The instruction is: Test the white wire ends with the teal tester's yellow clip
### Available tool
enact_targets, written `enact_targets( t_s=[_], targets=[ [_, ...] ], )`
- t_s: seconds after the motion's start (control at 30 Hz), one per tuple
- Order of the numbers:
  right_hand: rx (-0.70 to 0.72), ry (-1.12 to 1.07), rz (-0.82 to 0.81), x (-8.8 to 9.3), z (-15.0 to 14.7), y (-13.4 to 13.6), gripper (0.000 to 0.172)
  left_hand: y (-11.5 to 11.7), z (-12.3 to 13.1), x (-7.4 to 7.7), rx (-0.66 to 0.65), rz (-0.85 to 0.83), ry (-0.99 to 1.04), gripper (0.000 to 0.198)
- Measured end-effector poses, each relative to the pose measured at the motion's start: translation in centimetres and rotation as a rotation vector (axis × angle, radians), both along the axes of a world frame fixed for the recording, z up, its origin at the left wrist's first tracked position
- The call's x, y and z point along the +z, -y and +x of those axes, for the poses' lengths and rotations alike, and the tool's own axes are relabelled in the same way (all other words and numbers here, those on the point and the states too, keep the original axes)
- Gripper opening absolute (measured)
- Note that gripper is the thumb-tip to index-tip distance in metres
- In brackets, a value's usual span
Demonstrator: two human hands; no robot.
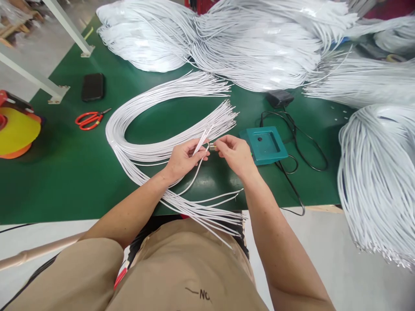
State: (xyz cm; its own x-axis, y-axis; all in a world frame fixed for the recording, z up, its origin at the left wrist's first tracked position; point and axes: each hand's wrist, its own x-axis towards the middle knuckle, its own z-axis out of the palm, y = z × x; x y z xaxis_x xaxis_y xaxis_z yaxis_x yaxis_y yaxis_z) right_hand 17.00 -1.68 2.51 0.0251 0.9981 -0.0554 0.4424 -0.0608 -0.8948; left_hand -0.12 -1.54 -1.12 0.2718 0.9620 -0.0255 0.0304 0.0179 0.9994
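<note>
Our left hand (184, 160) has its grip pinched around a few white cables (201, 140), their ends slanting up past our thumb. With the grip of our right hand (236, 153) we pinch a small metallic piece (212, 147) just beside the left fingertips; whether it joins a cable we cannot tell. Behind our left hand, a curved bundle of white cables (121, 116) lies on the green table (74, 185). A teal box (270, 144) sits near our right hand, and orange-handled scissors (89, 121) lie left of the bundle.
</note>
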Motion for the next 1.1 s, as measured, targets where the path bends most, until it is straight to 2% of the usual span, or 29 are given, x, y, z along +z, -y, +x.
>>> enact_targets(
  t_s=[0.1,0.27,0.37,0.5,0.57,0.87,1.0,1.1],
  targets=[
    [0.117,0.104,0.150,-0.3,-0.5,0.5,0.014,-0.1,0.0,0.1,-0.011,-0.036,0.052,0.046],
    [0.311,0.781,0.507,-0.5,0.3,0.6,0.026,-0.4,0.3,0.1,-0.067,-0.208,0.146,0.043],
    [0.328,0.966,0.548,-0.3,1.7,-0.3,0.020,-0.6,0.5,-0.2,-0.043,-0.233,0.127,0.042],
    [0.366,1.031,0.371,-0.4,3.2,-1.7,0.015,-0.9,0.8,-0.4,-0.022,-0.221,0.073,0.043],
    [0.401,1.019,0.339,-0.5,3.6,-2.2,0.013,-1.1,0.8,-0.5,-0.017,-0.218,0.065,0.045],
    [0.354,0.926,0.337,-0.7,3.6,-2.8,0.021,-1.5,1.4,-1.2,0.017,-0.234,0.017,0.046],
    [0.350,0.929,0.355,-0.6,3.7,-2.2,0.016,-1.5,1.6,-1.3,0.011,-0.244,0.005,0.047],
    [0.180,0.970,0.438,-0.9,4.2,-1.5,0.020,-1.6,1.4,-1.3,-0.006,-0.259,0.002,0.046]
  ],
)
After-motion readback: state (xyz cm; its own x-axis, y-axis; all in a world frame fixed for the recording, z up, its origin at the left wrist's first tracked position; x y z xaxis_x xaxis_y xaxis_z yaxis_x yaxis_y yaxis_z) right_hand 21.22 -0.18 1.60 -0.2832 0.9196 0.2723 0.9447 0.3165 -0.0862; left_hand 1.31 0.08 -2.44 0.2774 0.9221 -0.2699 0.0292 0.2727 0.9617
